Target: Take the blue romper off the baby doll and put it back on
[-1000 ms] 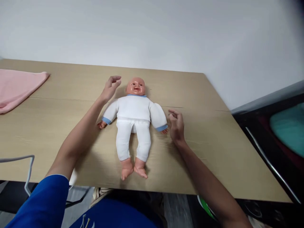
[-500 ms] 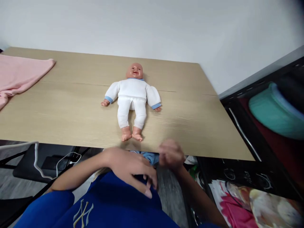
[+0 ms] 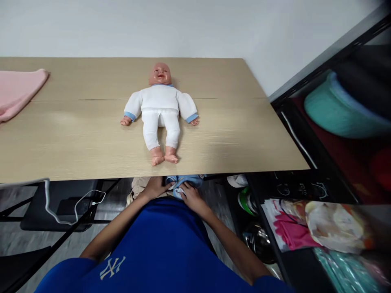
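Okay, left hand (image 3: pixel 155 188) and right hand (image 3: pixel 192 197) down below near edge of table (image 3: pixel 238 138), pointing forward, angled in toward each other. Both at blue cloth (image 3: pixel 193 180), fingers touching it; can't tell if either's pinching. Cloth partly hidden by table. Doll (image 3: pixel 160 98) face-up on top.

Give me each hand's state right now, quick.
Left hand: at the blue cloth; open or closed, cannot tell.
Right hand: on the same cloth; grip cannot be told.
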The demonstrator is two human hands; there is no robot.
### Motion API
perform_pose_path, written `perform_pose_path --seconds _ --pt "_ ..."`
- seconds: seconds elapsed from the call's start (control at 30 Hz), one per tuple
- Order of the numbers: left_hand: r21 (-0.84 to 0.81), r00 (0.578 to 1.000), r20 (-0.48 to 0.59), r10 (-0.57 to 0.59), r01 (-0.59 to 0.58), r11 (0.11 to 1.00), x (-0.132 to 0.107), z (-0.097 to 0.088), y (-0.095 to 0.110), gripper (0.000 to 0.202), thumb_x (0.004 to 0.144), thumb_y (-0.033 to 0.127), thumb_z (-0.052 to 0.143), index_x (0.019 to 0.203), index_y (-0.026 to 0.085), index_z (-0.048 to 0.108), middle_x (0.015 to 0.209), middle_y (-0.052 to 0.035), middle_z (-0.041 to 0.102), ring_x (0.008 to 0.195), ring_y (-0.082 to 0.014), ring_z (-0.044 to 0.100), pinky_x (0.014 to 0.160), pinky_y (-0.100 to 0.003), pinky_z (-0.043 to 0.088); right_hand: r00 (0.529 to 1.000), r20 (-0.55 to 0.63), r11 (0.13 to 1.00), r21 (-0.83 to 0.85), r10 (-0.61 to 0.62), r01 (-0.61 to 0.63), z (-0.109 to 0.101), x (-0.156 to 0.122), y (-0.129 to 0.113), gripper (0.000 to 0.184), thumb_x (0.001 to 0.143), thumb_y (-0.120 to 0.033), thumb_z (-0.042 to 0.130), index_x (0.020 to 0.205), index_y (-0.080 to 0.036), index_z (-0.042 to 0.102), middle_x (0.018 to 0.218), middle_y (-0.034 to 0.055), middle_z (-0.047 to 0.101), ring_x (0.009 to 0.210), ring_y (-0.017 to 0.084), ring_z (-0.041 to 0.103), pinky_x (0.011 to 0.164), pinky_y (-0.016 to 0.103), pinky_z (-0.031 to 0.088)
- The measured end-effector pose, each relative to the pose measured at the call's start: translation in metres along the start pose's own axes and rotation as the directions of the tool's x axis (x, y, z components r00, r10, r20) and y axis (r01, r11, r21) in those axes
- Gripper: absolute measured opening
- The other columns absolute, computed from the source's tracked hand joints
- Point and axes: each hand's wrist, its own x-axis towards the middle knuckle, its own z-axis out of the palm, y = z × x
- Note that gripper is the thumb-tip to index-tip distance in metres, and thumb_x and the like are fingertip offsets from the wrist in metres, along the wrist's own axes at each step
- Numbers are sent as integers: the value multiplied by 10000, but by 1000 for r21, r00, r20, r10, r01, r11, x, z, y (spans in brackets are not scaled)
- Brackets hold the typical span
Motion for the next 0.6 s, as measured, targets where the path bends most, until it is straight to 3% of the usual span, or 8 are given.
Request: perform_pose_path --seconds 0.1,0.17,0.23,0.3,0.33,0.4,0.5,0.6 --pt "-3 997 41 -71 71 997 7 13 -3 648 1048 514 743 1595 179 652 1623 -249 746 1571 -473 678 1384 -629 482 982 135 989 88 -132 121 -9 -19 -3 149 1052 -349 791 1178 -331 869 1259 65 875 1154 361 844 1074 511 690" --pt "-37 989 75 -126 129 991 2 13 -8 611 1036 461 730 1561 158 655 1638 -273 730 1549 -480 696 1345 -619 522 967 147 972 136 -209 190 -22 -28 2 172 1067 -451 811 1195 -367 890 1228 37 883 1141 329 850 1077 476 696" --pt "-123 984 91 -154 165 979 -8 8 -15 561 1017 447 725 1494 158 666 1568 -253 772 1480 -451 738 1314 -595 554 977 36 969 141 -212 205 -38 -28 18 294 1119 -552 720 1272 -352 872 1286 69 866 1251 345 823 1172 533 665" --pt "-227 986 94 -139 157 961 -20 2 -21 500 998 450 709 1410 169 668 1466 -216 811 1387 -403 776 1271 -559 592 980 -169 987 107 -102 122 -51 -16 43 445 1162 -615 573 1363 -299 811 1386 135 829 1400 381 755 1275 638 589" --pt "-265 988 97 -117 139 954 -25 -2 -22 474 992 446 696 1379 175 664 1436 -200 816 1358 -380 783 1253 -536 605 955 -294 994 93 -23 53 -55 -8 57 490 1139 -667 568 1355 -290 794 1377 149 833 1420 389 742 1287 658 574" --pt "-267 988 135 -69 104 958 -35 -9 -22 452 985 422 679 1368 183 664 1423 -181 817 1332 -353 787 1234 -506 613 930 -362 996 84 62 -34 -60 9 80 563 1067 -753 626 1326 -274 769 1339 171 851 1370 390 762 1240 647 605" --pt "-20 964 240 -118 126 992 -48 -20 -12 480 1021 389 672 1455 183 682 1480 -205 804 1370 -395 771 1240 -556 596 950 -304 996 69 71 -52 -59 25 93 509 1011 -729 719 1178 -253 782 1161 165 884 1146 371 824 1048 579 690" --pt "297 956 219 -195 125 947 -63 -39 9 498 1090 388 647 1516 131 687 1596 -283 727 1516 -489 680 1282 -639 553 966 -259 999 39 21 -12 -59 19 73 372 1033 -613 753 1050 -246 811 1092 142 881 1087 358 828 1044 559 677"
